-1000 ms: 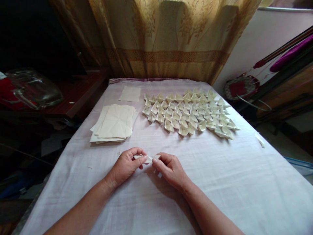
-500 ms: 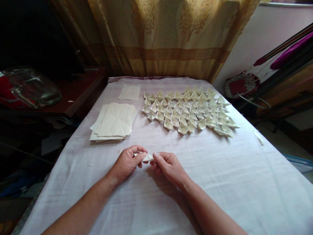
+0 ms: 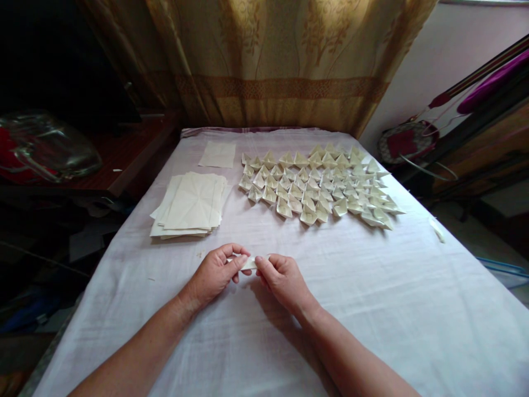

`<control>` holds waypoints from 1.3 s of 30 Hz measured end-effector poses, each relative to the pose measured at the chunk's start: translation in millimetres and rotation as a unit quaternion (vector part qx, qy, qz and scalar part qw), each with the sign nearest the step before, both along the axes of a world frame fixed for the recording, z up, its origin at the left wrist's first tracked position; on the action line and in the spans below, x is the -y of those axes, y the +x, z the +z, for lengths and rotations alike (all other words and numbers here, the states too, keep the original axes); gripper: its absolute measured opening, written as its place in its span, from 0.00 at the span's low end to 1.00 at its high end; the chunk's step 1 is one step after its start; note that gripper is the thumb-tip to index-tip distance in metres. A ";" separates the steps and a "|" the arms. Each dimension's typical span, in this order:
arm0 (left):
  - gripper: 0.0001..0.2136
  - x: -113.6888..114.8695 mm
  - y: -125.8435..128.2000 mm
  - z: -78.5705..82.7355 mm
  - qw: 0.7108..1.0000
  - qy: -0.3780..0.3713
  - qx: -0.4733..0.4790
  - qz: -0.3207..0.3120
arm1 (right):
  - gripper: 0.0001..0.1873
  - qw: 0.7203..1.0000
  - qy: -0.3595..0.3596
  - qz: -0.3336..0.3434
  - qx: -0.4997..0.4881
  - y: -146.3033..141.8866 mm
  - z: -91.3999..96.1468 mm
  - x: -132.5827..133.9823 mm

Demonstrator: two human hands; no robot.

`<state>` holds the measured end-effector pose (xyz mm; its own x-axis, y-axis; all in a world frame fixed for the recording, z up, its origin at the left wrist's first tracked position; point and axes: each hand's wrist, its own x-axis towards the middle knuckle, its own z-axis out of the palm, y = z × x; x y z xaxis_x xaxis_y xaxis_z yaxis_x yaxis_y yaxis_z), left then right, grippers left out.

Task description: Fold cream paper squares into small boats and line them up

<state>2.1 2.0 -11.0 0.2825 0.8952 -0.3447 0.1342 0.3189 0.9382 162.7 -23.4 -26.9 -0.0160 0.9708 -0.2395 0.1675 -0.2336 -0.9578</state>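
Your left hand (image 3: 219,270) and right hand (image 3: 285,278) each pinch an end of 1 folded paper piece (image 3: 248,264), held over the white tablecloth (image 3: 206,353), nearer you than the stack of paper sheets (image 3: 196,205) and the paper boats (image 3: 308,214). Advised: keep the 2 thumbs level and press evenly along the crease; uneven pressure could skew the fold. The piece appears narrow, flattened and off-white, its ends largely covered by your grip.

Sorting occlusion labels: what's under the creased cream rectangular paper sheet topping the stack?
Under that top sheet: more cream paper sheets, edges jutting out left, right and near. Their middles, and anything between them, are covered.
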 end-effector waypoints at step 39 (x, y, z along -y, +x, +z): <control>0.24 2.8 -7.9 0.7 0.995 -0.061 0.021 -0.070 | 0.22 0.995 -0.010 0.037 -0.096 9.5 0.0 3.5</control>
